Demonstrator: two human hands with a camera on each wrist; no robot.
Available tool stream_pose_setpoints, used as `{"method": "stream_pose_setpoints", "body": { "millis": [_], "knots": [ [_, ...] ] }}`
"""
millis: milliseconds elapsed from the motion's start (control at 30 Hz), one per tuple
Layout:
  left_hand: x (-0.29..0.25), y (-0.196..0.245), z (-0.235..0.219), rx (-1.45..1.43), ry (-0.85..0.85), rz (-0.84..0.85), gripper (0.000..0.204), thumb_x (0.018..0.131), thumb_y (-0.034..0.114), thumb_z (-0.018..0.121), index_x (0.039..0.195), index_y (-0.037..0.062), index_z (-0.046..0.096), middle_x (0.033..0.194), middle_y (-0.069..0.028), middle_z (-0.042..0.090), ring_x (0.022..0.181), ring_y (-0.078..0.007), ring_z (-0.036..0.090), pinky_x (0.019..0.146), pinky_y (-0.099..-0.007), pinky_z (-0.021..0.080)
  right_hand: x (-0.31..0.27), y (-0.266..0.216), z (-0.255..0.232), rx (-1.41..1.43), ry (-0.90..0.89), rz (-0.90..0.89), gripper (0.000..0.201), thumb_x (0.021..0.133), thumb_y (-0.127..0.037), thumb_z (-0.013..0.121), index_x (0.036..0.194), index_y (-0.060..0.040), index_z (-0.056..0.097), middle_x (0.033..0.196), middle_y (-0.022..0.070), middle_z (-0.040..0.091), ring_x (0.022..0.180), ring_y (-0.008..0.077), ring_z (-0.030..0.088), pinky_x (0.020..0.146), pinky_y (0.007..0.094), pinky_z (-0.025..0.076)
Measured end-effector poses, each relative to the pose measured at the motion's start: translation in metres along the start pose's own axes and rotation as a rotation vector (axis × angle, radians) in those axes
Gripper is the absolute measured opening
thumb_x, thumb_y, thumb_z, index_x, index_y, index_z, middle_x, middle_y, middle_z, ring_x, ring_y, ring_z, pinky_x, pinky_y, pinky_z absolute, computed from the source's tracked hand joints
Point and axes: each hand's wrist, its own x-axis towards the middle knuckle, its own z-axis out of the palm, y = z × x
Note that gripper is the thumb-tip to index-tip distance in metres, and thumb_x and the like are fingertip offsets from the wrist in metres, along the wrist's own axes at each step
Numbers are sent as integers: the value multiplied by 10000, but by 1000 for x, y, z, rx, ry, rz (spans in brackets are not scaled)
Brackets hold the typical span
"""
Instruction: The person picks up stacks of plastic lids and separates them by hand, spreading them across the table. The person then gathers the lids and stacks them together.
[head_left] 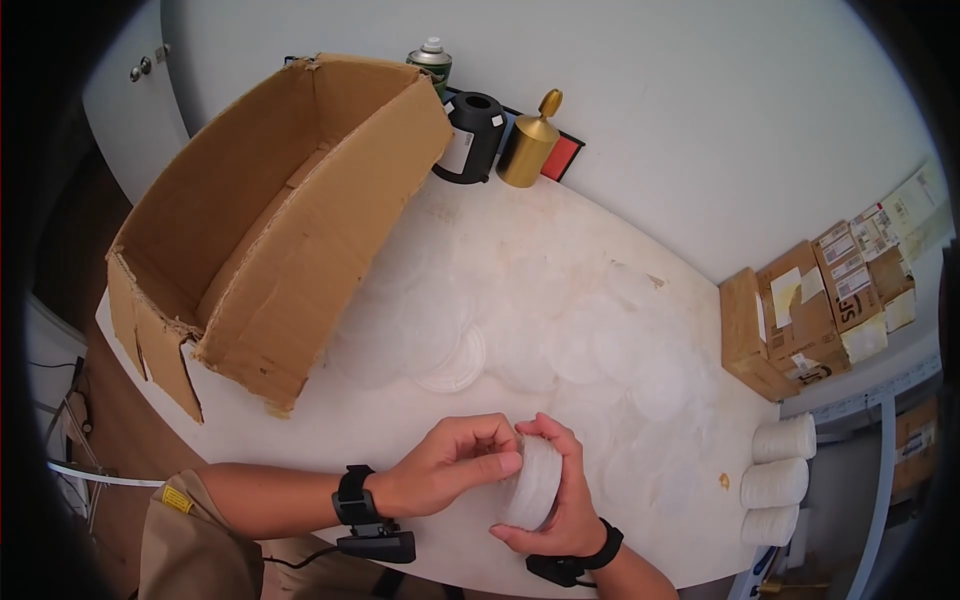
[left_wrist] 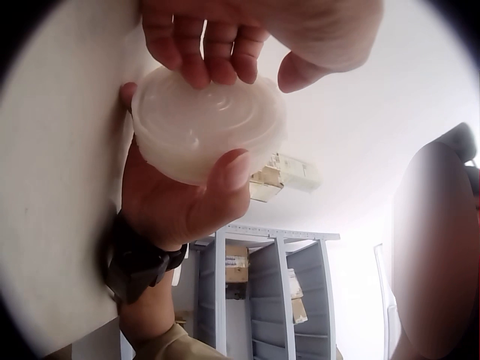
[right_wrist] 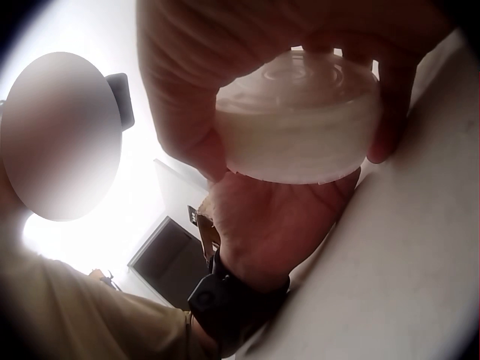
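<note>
My right hand (head_left: 572,500) grips a short round stack of translucent white plastic lids (head_left: 540,485) by its sides, thumb on the near side and fingers on the far side. The top face of the stack (left_wrist: 202,120) shows raised rings in the left wrist view. Bent fingertips of my left hand (head_left: 465,460) rest at the rim of that face, its thumb close beside the edge. Beyond the hands, many loose translucent lids (head_left: 600,345) lie spread and overlapping over the white table (head_left: 330,440). One lid (head_left: 458,365) shows a ridged rim.
A large open cardboard box (head_left: 330,225) stands at the back left. Behind it are a spray can (head_left: 430,62), a black container (head_left: 478,140) and a gold canister (head_left: 530,145). Three white lid stacks (head_left: 778,482) line the right edge, near cardboard parcels (head_left: 800,310).
</note>
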Motion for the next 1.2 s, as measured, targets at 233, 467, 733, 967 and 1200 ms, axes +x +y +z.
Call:
{"method": "stream_pose_setpoints", "body": {
  "millis": [233, 467, 733, 967, 1200],
  "knots": [
    [-2, 2, 1, -44, -29, 1, 133, 1029, 164, 610, 983, 42, 580, 962, 20, 587, 907, -54, 529, 851, -255, 450, -1, 0, 3, -1, 16, -14, 1160, 651, -176, 935, 1554, -62, 215, 1425, 150, 384, 1273, 266, 460, 1059, 413, 408],
    [-2, 10, 3, 93, 9, 40, 67, 980, 84, 617, 956, 24, 600, 923, 15, 604, 869, -61, 551, 824, -262, 470, -1, -2, 4, -74, 10, -2, 1062, 649, -177, 930, 1492, -39, 301, 1403, 161, 391, 1272, 282, 459, 1053, 400, 408],
    [0, 24, 2, 367, -19, 93, 70, 936, 75, 637, 900, 19, 617, 824, 7, 626, 787, -69, 562, 765, -265, 476, -2, -1, 5, -178, 55, -93, 996, 649, -181, 936, 1449, -54, 356, 1396, 180, 415, 1293, 324, 446, 1068, 424, 404],
    [2, 24, -5, 356, -19, 42, 49, 904, 60, 617, 875, 21, 620, 805, 17, 620, 773, -46, 551, 729, -250, 460, -4, -1, 6, -197, 66, -89, 998, 639, -176, 942, 1438, -72, 353, 1401, 198, 413, 1308, 338, 432, 1071, 442, 402],
    [3, 26, -7, 263, 63, 38, 65, 899, 48, 618, 847, 10, 608, 805, 32, 604, 758, -30, 542, 704, -224, 447, -4, 2, 6, -197, 159, -121, 993, 625, -163, 943, 1416, -78, 349, 1398, 197, 411, 1309, 325, 429, 1075, 440, 394]
  ]
}}
